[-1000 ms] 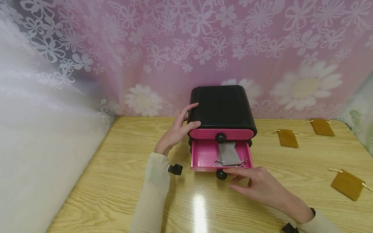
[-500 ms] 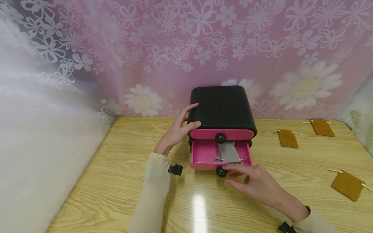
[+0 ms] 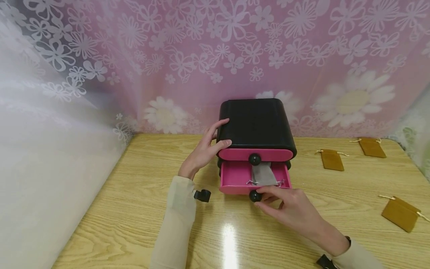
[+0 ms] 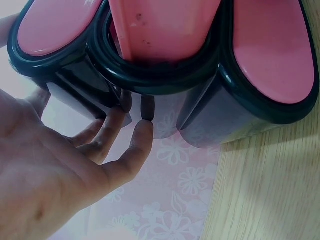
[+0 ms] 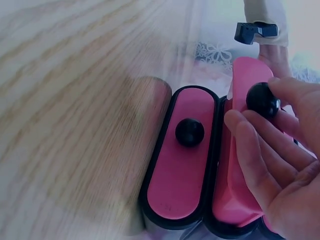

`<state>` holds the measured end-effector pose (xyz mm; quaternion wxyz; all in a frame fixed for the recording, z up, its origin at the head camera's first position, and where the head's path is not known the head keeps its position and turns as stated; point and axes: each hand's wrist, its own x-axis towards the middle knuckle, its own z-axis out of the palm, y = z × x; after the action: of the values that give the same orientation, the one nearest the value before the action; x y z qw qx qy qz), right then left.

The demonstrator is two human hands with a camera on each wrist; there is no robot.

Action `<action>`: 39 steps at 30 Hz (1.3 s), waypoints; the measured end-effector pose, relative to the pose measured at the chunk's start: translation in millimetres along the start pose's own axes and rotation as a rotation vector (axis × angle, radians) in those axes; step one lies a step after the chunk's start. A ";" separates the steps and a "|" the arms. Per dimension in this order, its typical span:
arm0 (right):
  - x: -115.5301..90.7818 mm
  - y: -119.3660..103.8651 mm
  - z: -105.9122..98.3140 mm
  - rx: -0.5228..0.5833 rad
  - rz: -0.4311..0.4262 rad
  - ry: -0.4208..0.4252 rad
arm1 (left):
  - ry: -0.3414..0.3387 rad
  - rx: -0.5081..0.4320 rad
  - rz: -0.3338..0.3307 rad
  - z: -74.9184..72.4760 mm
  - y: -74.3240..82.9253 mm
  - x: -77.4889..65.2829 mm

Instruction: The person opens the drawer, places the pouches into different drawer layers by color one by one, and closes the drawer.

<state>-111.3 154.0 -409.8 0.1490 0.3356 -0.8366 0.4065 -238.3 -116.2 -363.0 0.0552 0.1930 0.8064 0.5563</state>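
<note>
In the head view, a black drawer unit with pink drawers stands near the back of the table. Its middle drawer is pulled partly out, with a grey drawstring pouch lying inside. My right hand pinches the black knob of that drawer; in the right wrist view, the thumb lies against the knob and the other fingers are beside the drawer front. My left hand rests spread on the unit's left side and top edge. The left wrist view shows its fingers touching the side.
Three brown drawstring pouches lie on the right of the table: one near the unit, one at the far corner, one closer. A floral pink curtain hangs behind. The bottom drawer is closed.
The middle drawer has slid a little inward. My right hand has moved with it, and its thumb has come up to the knob. The left hand has stayed in place.
</note>
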 end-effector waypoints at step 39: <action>14.8 -10.8 18.9 -0.041 0.417 0.172 | -0.004 -0.003 -0.001 -0.7 0.0 -0.2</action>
<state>-114.3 128.0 -407.6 0.1392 0.1163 -0.8803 0.4384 -238.3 -116.9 -362.8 0.0573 0.1937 0.8055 0.5571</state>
